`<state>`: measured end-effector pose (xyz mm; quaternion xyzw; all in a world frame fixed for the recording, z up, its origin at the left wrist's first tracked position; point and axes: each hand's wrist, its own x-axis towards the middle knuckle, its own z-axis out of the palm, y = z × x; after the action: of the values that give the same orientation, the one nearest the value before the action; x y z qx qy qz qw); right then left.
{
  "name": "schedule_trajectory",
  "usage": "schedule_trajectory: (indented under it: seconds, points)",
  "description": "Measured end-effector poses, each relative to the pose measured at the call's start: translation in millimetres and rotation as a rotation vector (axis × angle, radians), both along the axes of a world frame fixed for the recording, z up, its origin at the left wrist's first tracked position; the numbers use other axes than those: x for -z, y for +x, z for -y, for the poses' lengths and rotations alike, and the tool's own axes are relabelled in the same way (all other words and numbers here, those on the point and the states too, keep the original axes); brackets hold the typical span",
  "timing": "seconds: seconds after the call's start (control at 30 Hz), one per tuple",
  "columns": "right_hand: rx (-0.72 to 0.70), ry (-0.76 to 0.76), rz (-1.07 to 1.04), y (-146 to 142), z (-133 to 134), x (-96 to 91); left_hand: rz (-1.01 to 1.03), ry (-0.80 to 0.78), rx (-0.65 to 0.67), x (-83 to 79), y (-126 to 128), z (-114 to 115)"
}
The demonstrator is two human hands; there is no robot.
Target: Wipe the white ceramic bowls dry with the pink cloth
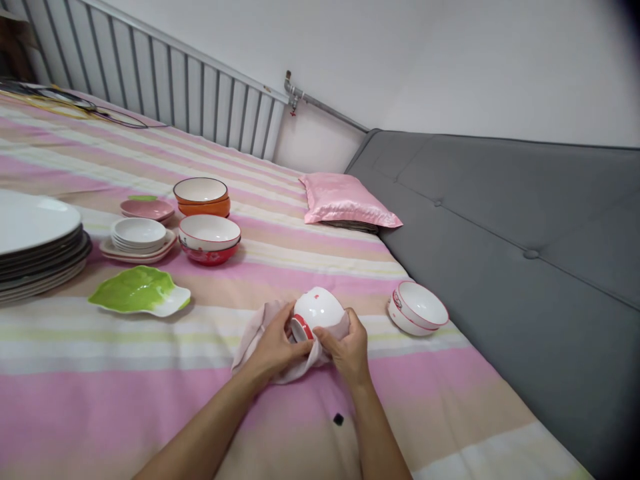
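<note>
Head view: left hand (274,347) and right hand (350,350), each grip clamped on a tipped white bowl (320,308), pink cloth (253,337) wrapped beneath it, over the striped bed (150,400); second bowl (419,308) right of the grips

Hands: two, left hand (274,347) and right hand (351,351). Bowls: one white bowl (320,308), held; one red-rimmed bowl (419,308), standing alone (a second nested beneath it cannot be confirmed); two red bowls (210,241), stacked; two orange bowls (203,199), stacked. Green leaf dish (140,291): one. Pink saucer (147,209): one. White saucers (139,233): one stack, count unreadable. Pale pink plates (113,249) beneath that stack: at least two. Large plates (37,250): one stack, several. Cloth (250,340): one. Pink pillow (345,200): one. Small black object (339,419): one.
</note>
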<state>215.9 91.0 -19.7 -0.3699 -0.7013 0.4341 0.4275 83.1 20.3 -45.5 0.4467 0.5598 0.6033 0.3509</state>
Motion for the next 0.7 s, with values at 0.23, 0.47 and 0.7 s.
schedule_trajectory:
  seconds: [0.23, 0.47, 0.7]
  points:
    - [0.034, 0.039, 0.031, 2.4, -1.4, 2.4, 0.001, 0.003, 0.021, -8.6, 1.5, 3.6]
    - [0.089, 0.112, 0.095, 1.5, 0.5, 1.4, -0.483, 0.069, -0.116, 2.7, -0.4, 4.6]
    - [0.071, 0.064, 0.022, -0.9, 2.3, 1.1, -0.743, 0.158, -0.065, -3.0, -0.9, 8.4]
